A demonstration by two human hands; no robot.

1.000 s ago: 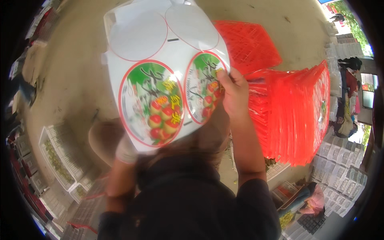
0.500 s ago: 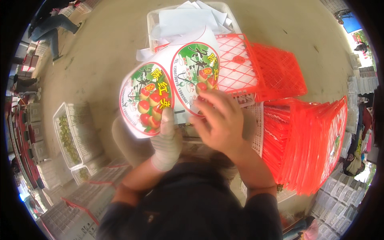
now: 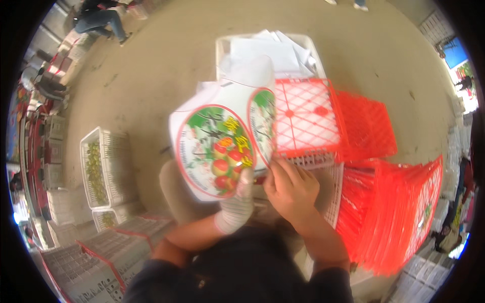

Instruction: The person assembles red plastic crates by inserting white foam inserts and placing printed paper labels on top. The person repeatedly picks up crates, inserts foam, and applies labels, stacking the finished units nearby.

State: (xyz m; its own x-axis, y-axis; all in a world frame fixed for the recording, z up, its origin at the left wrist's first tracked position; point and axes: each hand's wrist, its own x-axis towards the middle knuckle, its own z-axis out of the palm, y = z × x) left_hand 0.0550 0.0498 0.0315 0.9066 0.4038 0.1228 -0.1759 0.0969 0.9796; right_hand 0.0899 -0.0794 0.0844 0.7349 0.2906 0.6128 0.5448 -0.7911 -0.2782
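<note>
A large printed paper sheet (image 3: 214, 151) with oval fruit pictures, red rims and green leaves hangs curved before me. My left hand (image 3: 236, 208), in a pale glove, grips its lower edge with the thumb on the printed face; the other fingers are behind the paper. My bare right hand (image 3: 293, 188) has its fingers curled together, pinching the sheet's right edge. Just beyond the right hand lies a red lattice crate lid (image 3: 289, 114) with white paper under its grid.
Ahead stands a white crate (image 3: 221, 53) of loose white sheets (image 3: 265, 53). Another red lattice lid (image 3: 366, 126) and a thick stack of red lids (image 3: 389, 212) are on the right. Left, a white crate (image 3: 117, 171) holds green fruit (image 3: 94, 171). A person (image 3: 101, 22) sits far left.
My right hand has gone from spread fingers over the print to pinching the sheet's right edge. That side of the sheet now curls away. The whole view has shifted.
</note>
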